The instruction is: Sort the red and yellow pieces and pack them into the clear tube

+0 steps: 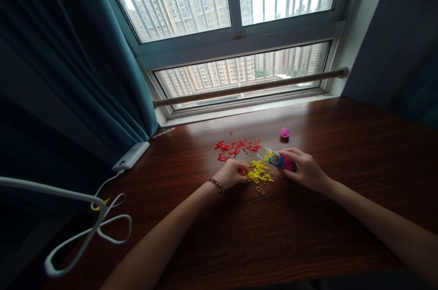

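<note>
My left hand [232, 174], with a bracelet at the wrist, reaches to the left edge of a pile of small yellow loops [259, 169]. Its fingers are pinched together, with yellow loops at the fingertips. I cannot tell whether the loops are clips or bands. My right hand [304, 167] is wrapped around a small clear bottle [273, 156] lying tilted on its side, its mouth towards the left. Yellow, blue and pink pieces show inside it. One single yellow loop lies in front of the pile. Behind my left hand, small red loops [236, 147] are scattered.
A small pink cap [284, 133] sits on the brown wooden table [280, 244] behind the bottle. At the left edge lie a white power strip [132, 156] and a looping white cable [116, 230]. A blue curtain [116, 71] and a barred window [236, 48] border the table.
</note>
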The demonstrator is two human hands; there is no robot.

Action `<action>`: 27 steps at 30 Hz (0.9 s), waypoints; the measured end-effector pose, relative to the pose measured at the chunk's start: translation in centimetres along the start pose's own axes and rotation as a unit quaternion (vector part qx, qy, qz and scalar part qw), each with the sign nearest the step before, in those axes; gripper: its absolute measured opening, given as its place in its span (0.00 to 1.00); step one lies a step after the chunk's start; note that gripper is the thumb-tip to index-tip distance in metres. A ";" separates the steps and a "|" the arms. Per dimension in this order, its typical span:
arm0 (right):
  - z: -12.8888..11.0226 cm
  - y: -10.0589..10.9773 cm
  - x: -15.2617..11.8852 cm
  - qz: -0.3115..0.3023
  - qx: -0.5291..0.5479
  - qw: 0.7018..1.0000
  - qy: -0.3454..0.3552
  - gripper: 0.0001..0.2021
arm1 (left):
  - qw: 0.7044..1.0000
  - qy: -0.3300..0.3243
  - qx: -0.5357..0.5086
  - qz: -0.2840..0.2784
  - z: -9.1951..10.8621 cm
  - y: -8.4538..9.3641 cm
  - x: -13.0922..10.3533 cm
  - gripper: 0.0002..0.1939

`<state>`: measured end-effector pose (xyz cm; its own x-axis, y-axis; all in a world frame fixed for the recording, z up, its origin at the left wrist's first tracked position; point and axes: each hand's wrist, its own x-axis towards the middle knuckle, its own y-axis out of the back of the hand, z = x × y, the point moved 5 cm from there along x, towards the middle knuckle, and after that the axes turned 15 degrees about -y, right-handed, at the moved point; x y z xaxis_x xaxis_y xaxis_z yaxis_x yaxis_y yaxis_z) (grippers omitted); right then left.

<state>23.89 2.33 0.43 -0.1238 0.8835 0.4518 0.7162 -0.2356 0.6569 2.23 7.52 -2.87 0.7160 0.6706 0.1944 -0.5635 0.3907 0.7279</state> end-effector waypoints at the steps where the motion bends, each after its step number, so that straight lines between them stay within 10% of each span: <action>1: -0.1 0.0 0.0 -0.004 -0.002 1.000 0.003 0.19 | 1.000 -0.001 -0.011 0.006 0.0 0.0 -0.1 0.05; 10: -0.6 -1.0 -0.4 -0.067 -0.042 0.996 0.032 0.22 | 0.963 -0.045 -0.161 0.210 2.8 2.1 -0.2 0.06; 27: -1.7 -1.3 -0.7 -0.094 -0.029 0.994 0.037 0.21 | 0.960 -0.098 -0.116 0.235 4.1 1.9 -0.7 0.07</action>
<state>21.88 1.35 0.30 -0.3032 0.8824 0.3597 0.6355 -0.0940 0.7664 2.37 5.22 1.01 0.4115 0.6837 0.6027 -0.9035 0.2191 0.3683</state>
